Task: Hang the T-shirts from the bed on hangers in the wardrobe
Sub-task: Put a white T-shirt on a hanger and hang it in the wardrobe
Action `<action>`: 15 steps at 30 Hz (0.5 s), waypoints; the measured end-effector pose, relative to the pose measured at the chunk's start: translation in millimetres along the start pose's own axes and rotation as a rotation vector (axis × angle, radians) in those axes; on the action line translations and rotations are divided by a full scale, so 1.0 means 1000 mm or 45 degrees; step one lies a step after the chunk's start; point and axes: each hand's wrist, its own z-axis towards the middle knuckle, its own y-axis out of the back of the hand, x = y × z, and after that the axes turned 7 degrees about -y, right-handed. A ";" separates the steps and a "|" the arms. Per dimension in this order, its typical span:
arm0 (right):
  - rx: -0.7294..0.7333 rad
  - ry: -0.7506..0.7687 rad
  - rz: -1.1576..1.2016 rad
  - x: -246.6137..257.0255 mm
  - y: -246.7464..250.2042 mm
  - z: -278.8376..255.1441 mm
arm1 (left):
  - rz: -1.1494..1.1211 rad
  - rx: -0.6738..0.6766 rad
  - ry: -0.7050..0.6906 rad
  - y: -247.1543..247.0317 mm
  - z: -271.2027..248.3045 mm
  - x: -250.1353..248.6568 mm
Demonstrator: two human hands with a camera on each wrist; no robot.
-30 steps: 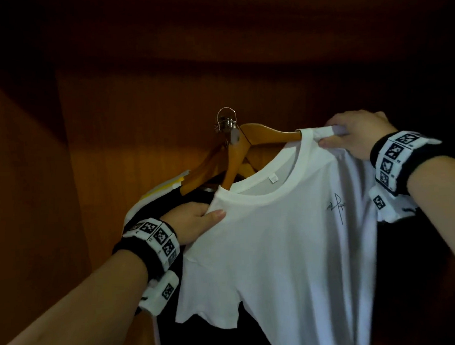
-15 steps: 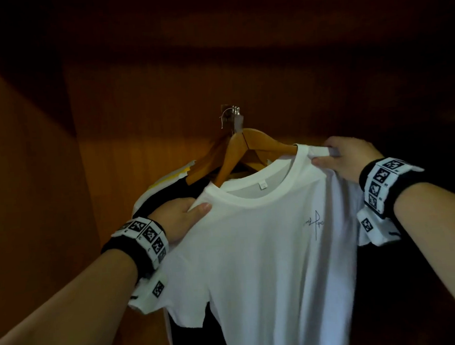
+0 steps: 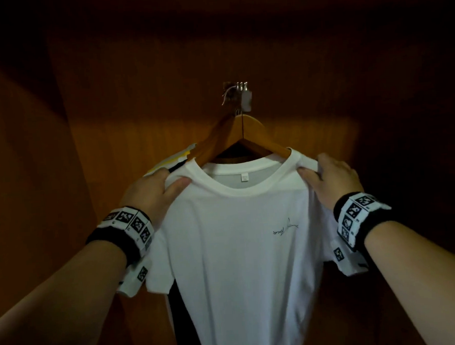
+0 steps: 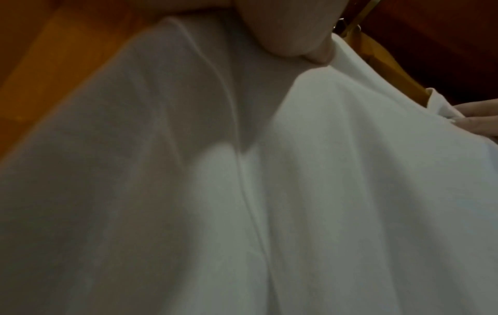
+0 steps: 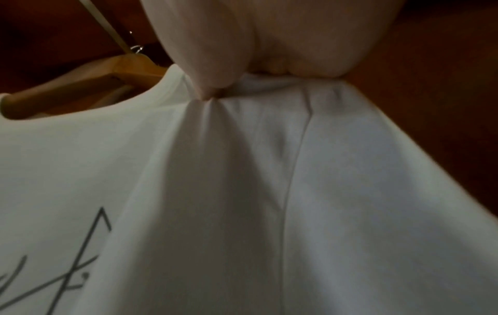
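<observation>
A white T-shirt [image 3: 236, 251] with a small dark script mark on the chest hangs on a wooden hanger [image 3: 245, 134] inside the wardrobe; the hanger's arms run into the collar. My left hand [image 3: 155, 192] pinches the shirt's left shoulder beside the collar, thumb [image 4: 296, 38] on the front of the cloth. My right hand [image 3: 328, 179] pinches the right shoulder, and the fabric [image 5: 215, 119] bunches under its thumb [image 5: 205, 64]. The hanger's hook sits among several hooks [image 3: 238, 91] at the rail.
Behind the white shirt hang a black garment [image 3: 181, 313] and a yellow-and-white one [image 3: 175, 159] on further wooden hangers. Wooden wardrobe walls [image 3: 35, 184] close in at left, back and right; the right side is dark.
The shirt and hanger have swung round to face me squarely. My left hand moved up to the left shoulder; my right hand still holds the right shoulder. The view has moved closer.
</observation>
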 end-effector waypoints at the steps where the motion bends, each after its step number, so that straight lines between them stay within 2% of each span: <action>1: -0.019 -0.014 0.005 0.001 -0.005 -0.002 | 0.025 0.001 0.009 0.001 0.002 0.003; 9: -0.180 -0.024 0.014 0.002 -0.031 -0.012 | 0.060 -0.026 -0.012 0.008 0.014 0.016; 15: -0.261 -0.020 0.003 0.001 -0.032 -0.017 | 0.050 -0.045 -0.042 0.003 0.016 0.020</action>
